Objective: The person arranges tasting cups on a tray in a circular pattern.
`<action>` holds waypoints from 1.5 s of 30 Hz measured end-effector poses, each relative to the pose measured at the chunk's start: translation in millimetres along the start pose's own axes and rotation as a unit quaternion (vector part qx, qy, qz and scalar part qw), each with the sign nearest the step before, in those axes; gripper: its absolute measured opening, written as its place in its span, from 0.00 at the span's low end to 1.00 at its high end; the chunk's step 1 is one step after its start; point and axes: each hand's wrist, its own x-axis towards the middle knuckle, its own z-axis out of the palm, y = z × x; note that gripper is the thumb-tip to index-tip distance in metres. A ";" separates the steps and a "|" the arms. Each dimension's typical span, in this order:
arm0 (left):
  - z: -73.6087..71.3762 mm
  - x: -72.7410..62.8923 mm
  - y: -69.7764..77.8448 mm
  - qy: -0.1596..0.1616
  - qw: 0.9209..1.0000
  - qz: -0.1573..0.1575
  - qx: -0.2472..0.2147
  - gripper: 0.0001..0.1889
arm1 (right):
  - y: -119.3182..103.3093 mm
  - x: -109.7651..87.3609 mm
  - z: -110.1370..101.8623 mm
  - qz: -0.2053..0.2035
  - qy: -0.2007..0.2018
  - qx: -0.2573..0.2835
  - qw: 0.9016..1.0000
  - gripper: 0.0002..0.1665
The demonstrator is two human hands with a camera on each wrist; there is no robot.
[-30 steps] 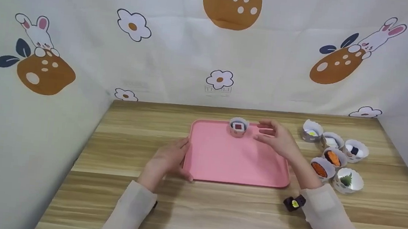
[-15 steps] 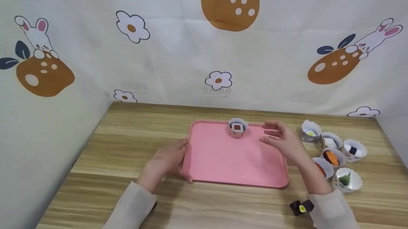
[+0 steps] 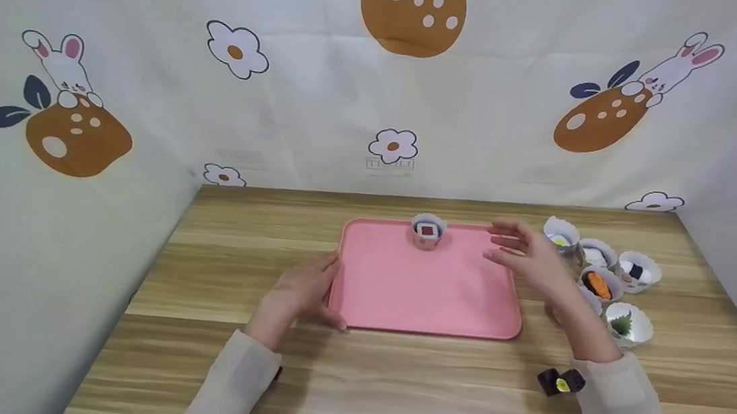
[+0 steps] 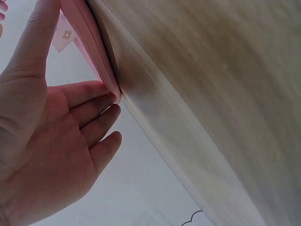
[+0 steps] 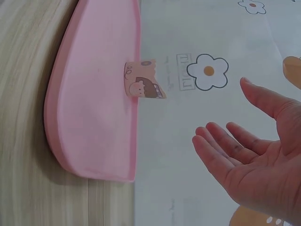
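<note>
A pink tray (image 3: 428, 287) lies on the wooden table. My left hand (image 3: 303, 288) touches its left side, with the thumb at the near left corner. In the left wrist view, the extended fingers of the left hand (image 4: 61, 141) meet the rim. At the tray's back edge stands a patterned paper cup (image 3: 427, 242) holding a white and dark-red sushi-like piece (image 3: 427, 232). Over the back right corner, my right hand (image 3: 533, 257) hovers with nothing in it. The right wrist view shows that hand (image 5: 268, 160) with loosely bent fingers, apart from the tray.
Several paper cups with small sushi-like pieces cluster right of the tray, among them one with an orange topping (image 3: 599, 285) and one with a green leaf (image 3: 621, 322). My right forearm partly covers a cup. A dark device (image 3: 560, 382) sits at the right cuff. Patterned cloth (image 3: 318, 94) walls the table.
My right hand has drifted right, away from the cup on the tray, staying empty. The left hand keeps its place at the tray, and the tray has not visibly moved on the table.
</note>
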 end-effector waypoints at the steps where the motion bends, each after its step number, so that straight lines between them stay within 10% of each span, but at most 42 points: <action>1: -0.1 -0.1 0.1 0.000 1.000 0.000 0.000 0.64 | 0.5 -1.1 -1.1 0.003 0.001 0.003 1.000 0.36; 45: 0.2 0.6 0.5 -0.006 1.000 -0.012 -0.008 0.65 | 41.3 -69.4 -73.7 -0.017 0.093 -0.043 0.995 0.34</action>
